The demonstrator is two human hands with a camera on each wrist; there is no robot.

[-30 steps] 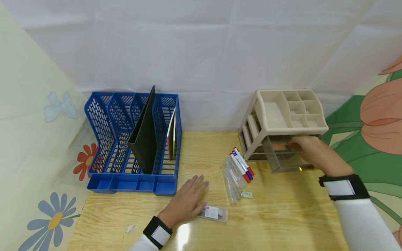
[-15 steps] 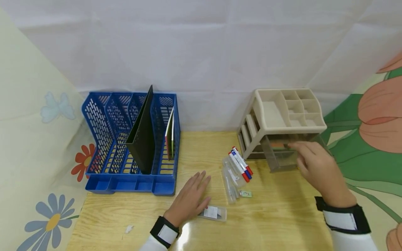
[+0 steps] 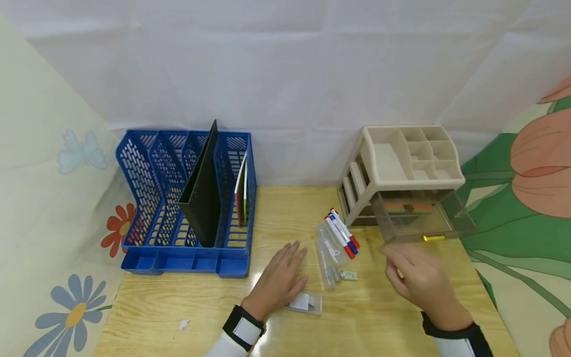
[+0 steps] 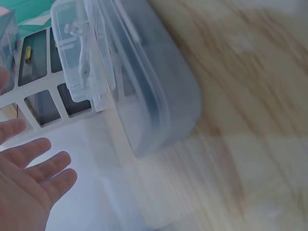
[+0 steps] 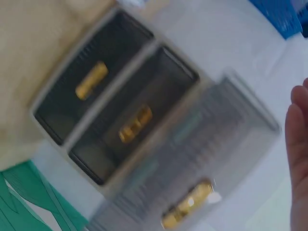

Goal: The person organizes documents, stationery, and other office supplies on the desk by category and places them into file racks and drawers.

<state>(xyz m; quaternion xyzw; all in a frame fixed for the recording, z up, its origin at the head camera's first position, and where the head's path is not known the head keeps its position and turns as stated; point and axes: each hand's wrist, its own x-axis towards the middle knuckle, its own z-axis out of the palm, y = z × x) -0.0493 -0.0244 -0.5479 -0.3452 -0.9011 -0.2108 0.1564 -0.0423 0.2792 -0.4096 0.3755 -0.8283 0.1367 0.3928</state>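
My left hand has its fingers extended low over the table, beside a small clear plastic case with a white label. In the left wrist view that case looms large and blurred, apart from the fingers. My right hand, loosely bent and holding nothing visible, is in front of a pulled-out clear drawer with a gold handle. An orange object with a dark middle lies inside the drawer. Only the edge of the right fingers shows in the right wrist view.
The drawer belongs to a beige desk organizer at right. Several red and blue markers, clear plastic pouches and a small green-white eraser-like block lie mid-table. A blue file rack at left holds a black folder and thin books.
My right hand has withdrawn from inside the drawer, down and toward me. The drawer stays pulled out. My left hand has shifted slightly right, toward the clear case.
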